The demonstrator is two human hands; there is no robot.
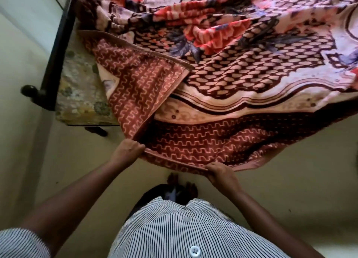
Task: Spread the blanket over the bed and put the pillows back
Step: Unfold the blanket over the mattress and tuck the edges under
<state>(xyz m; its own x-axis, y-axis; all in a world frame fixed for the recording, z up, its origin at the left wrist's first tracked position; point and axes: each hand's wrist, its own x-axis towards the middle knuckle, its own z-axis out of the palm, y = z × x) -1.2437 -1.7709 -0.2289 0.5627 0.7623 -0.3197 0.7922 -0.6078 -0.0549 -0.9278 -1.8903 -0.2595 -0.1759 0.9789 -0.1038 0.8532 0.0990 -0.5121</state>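
A thick blanket [242, 67] with red flowers and a brown-and-cream pattern lies rumpled over the bed. Its near edge hangs off the bed's side toward me. One corner is folded back near the left end, showing the red zigzag border. My left hand [128, 148] grips the hem at that corner. My right hand [219, 173] pinches the same hem a little to the right and lower. The mattress [77, 94], in a faded floral cover, shows bare at the left end. No pillows are in view.
A dark wooden bed frame [56, 52] with a round knob [29, 90] runs along the left end, close to a pale wall [17, 54]. A cream floor [290, 180] lies below. My feet stand just under the hanging edge.
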